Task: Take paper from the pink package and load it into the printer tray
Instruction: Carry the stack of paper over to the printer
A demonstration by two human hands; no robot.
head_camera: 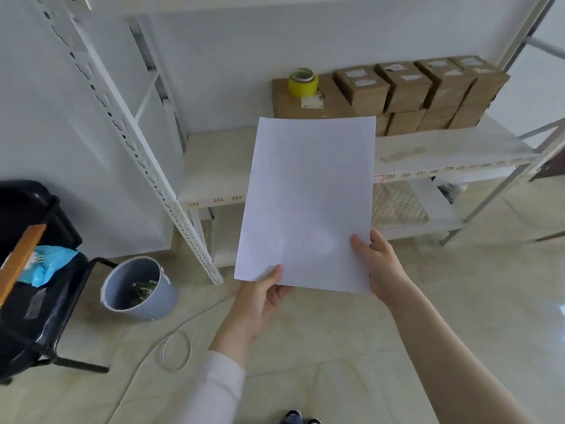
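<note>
Paper [307, 203], a plain white sheet or thin stack, is what we see held up in the air in front of a white metal shelf rack [214, 166], well above the tiled floor [305, 347]. Whether it is one sheet or several we cannot tell. The left hand [260, 301] grips the bottom edge near the left corner, thumb on the front face and fingers behind. The right hand [377, 261] clasps the lower right edge, thumb pressed on the front. Both hands are closed on the paper, which stands nearly upright with a slight tilt to the right.

Behind it, on the middle shelf, we see brown cardboard boxes [428, 90] stacked in rows, and a roll of yellow tape [302, 81] sits on top of the leftmost box. On the floor to the left stands a grey waste bin [139, 289] with some scraps inside, just beside a black chair [39, 270] that carries a blue bag [49, 264]. A thin white cable [177, 350] loops across the floor near the left sleeve.
</note>
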